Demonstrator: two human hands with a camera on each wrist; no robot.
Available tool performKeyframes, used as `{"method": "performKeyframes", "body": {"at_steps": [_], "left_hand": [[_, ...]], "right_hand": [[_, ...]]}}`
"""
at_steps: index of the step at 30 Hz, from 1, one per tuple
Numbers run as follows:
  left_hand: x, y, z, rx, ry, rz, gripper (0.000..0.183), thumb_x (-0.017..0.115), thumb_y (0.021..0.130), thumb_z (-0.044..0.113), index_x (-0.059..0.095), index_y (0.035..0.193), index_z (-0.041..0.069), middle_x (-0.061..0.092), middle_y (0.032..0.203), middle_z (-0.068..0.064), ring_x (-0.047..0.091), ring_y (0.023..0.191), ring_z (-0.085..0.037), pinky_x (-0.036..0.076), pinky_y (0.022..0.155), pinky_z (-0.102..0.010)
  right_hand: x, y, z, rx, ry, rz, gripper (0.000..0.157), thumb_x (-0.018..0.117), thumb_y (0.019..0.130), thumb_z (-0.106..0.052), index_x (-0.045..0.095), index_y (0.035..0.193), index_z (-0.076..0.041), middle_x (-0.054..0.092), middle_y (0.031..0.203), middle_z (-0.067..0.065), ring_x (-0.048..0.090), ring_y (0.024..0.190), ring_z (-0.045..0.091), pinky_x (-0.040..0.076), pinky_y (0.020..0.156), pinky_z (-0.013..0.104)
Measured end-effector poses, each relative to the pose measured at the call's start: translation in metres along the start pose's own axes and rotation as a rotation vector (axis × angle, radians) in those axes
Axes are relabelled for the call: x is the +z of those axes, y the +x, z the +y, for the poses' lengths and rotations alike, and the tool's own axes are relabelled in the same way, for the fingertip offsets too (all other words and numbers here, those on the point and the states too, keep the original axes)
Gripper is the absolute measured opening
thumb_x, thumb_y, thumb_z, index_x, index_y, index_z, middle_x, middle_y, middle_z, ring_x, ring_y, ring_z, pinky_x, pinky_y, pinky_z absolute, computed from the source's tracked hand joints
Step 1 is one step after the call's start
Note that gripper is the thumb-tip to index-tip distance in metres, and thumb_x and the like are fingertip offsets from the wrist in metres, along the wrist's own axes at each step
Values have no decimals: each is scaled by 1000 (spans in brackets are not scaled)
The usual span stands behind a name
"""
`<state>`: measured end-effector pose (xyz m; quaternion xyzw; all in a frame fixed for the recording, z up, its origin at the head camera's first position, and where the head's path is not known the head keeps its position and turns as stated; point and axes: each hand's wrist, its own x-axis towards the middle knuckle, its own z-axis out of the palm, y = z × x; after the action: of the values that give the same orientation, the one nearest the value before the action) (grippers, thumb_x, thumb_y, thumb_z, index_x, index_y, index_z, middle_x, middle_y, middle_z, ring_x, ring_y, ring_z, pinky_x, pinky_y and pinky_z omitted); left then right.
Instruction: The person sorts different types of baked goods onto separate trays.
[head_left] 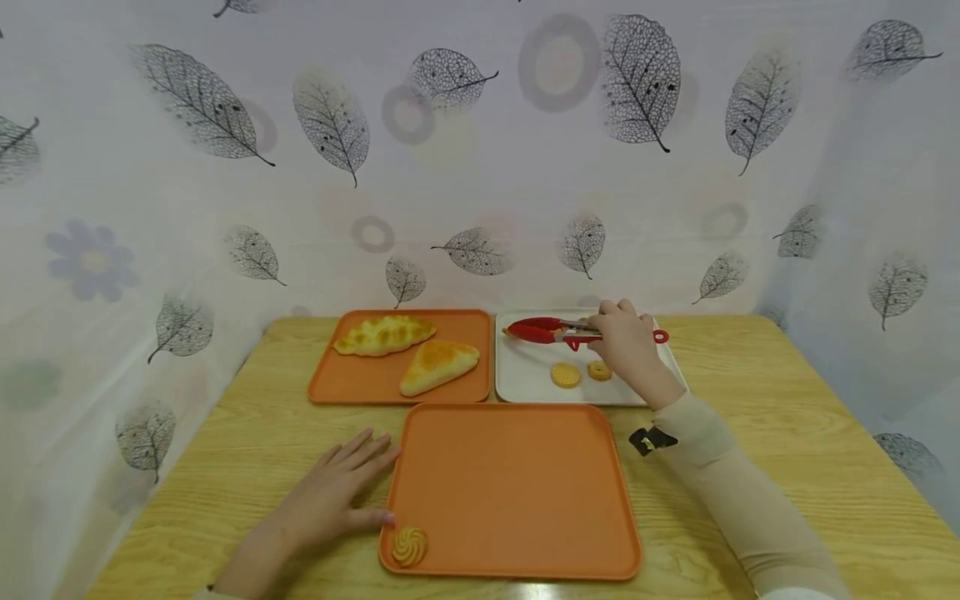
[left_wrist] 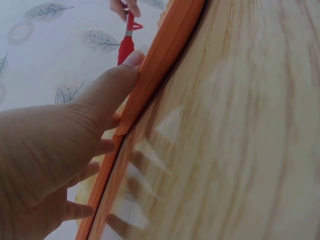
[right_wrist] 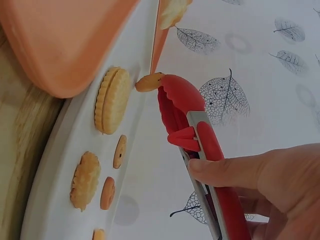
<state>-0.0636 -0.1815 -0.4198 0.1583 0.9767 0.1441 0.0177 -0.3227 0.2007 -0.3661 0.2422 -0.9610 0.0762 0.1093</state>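
Observation:
My right hand (head_left: 630, 346) grips a pair of red and silver tongs (head_left: 534, 330) above the white tray (head_left: 525, 387). At the tongs' red tips is a small cookie (right_wrist: 149, 82); whether it is clear of the tray I cannot tell. A round cookie (head_left: 566, 375) and a smaller one (head_left: 599, 370) lie on that tray, and the right wrist view shows several in all. Spread fingers on my left hand (head_left: 322, 500) rest by the left edge of the front orange tray (head_left: 510, 492). A swirled cookie (head_left: 409, 547) sits in this tray's near left corner.
Behind, on the left, a second orange tray (head_left: 360, 383) bears a long golden bread (head_left: 384, 335) and a triangular bread (head_left: 441, 367). All the trays stand on a wooden table (head_left: 750, 400). A leaf-patterned cloth (head_left: 480, 167) hangs behind the table.

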Motion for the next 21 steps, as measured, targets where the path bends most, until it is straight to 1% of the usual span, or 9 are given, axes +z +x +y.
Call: {"method": "performKeyframes", "body": {"at_steps": [4, 10, 14, 17, 21], "left_hand": [[0, 0, 0, 1, -4, 1, 86, 55, 82, 71, 41, 150, 20, 40, 155, -9, 27, 147, -38, 31, 109, -67], [-2, 1, 1, 8, -5, 3, 85, 57, 82, 69, 42, 149, 19, 41, 155, -10, 28, 146, -39, 30, 110, -66], [-2, 1, 1, 6, -8, -2, 86, 57, 82, 69, 42, 149, 18, 40, 155, -10, 28, 146, -39, 30, 111, -66], [-2, 1, 1, 5, -4, -1, 86, 56, 82, 69, 41, 150, 19, 40, 155, -10, 28, 146, -39, 30, 111, -65], [-2, 1, 0, 6, 0, 1, 86, 56, 82, 69, 41, 150, 19, 40, 155, -10, 28, 146, -39, 30, 111, -65]], "right_hand": [[2, 5, 5, 20, 39, -25, 36, 78, 83, -21, 72, 116, -9, 59, 99, 12, 51, 93, 32, 49, 72, 56], [3, 8, 13, 68, 111, -69, 33, 78, 82, -21, 74, 112, -7, 60, 95, 14, 54, 88, 34, 50, 68, 54], [2, 10, 16, 126, 101, -113, 36, 75, 85, -21, 70, 117, -5, 59, 103, 16, 53, 97, 37, 50, 76, 60], [1, 12, 16, 158, 77, -139, 39, 73, 87, -21, 67, 122, -4, 58, 110, 17, 51, 104, 39, 47, 83, 66], [1, 12, 15, 165, 42, -138, 40, 73, 87, -21, 66, 123, -4, 57, 113, 17, 49, 108, 40, 46, 85, 66]]}}
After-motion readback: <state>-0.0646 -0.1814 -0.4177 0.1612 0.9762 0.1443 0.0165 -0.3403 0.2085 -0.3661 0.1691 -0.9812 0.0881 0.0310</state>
